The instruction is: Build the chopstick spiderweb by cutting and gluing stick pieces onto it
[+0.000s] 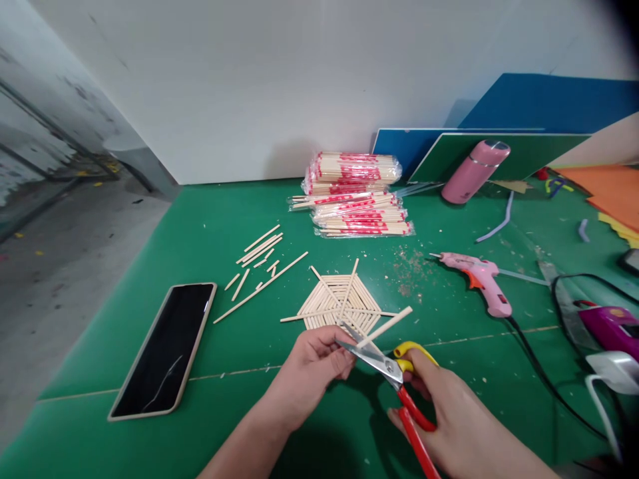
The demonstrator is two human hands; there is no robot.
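Pinched in my left hand (319,356) is a short wooden stick (387,327), likely a piece of chopstick, whose free end points up and right. My right hand (439,406) grips scissors (377,359) with red and yellow handles. Their blades are apart, with the stick lying between them near my left fingertips. Just behind both hands, a hexagonal web-like piece made of sticks (367,291) lies flat on the green table, its lower edge partly hidden by my left hand. Loose cut sticks (259,247) and one longer stick (262,287) lie to its left.
A phone (164,349) lies at the left. Plastic-wrapped chopstick packs (357,193) are piled at the back. To the right are a pink glue gun (476,276) with its cord, a pink bottle (476,173), a purple device (612,329) and a white plug (615,371). Coloured boards (504,156) lean behind.
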